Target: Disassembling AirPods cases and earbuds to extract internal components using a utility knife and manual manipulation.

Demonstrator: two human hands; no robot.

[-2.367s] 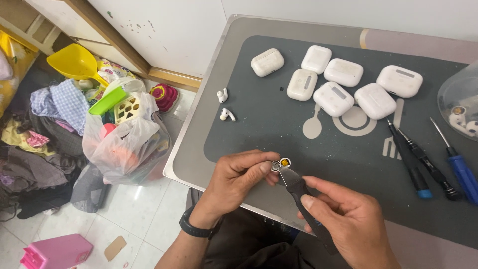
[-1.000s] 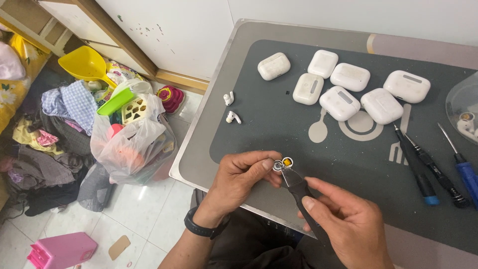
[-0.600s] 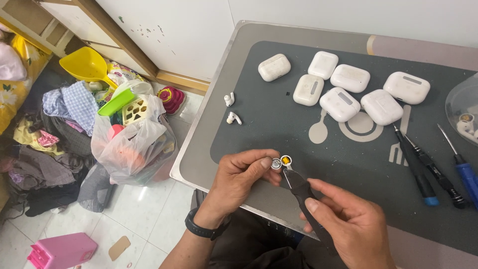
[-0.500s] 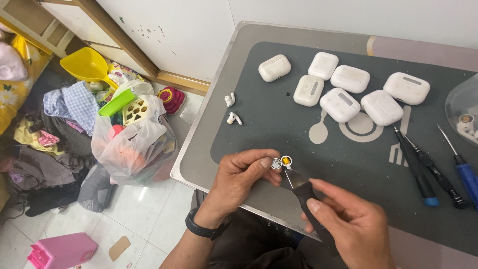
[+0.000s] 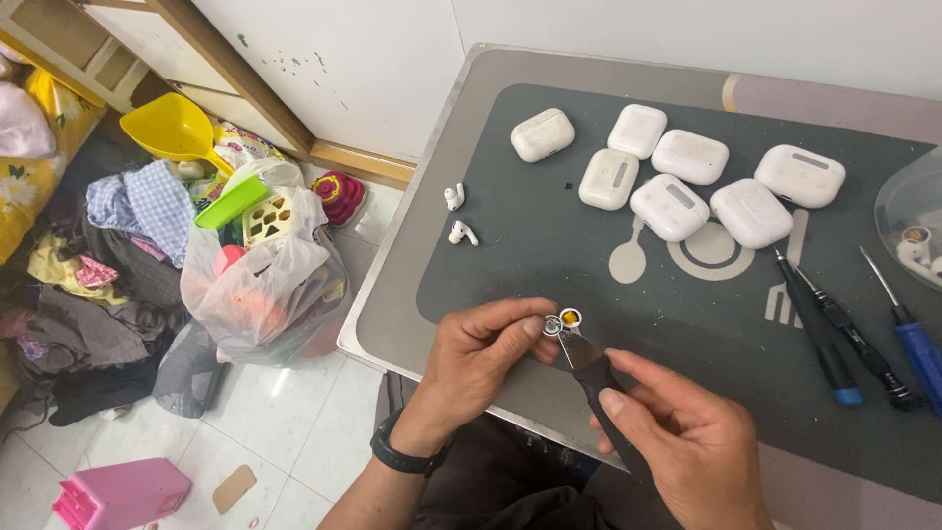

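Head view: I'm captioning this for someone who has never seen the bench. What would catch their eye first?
First, the two hands at the near table edge: the left hand pinches a tiny round part while the right hand sets a black-handled tool against it. Next, six white cases clustered at the far side of the dark mat, with two loose earbuds to their left. On the floor left, a bag of bright toys stands out.

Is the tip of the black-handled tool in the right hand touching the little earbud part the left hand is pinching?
Touching. In the head view, the tool held by the right hand meets the small part pinched in the left hand, with no gap visible.
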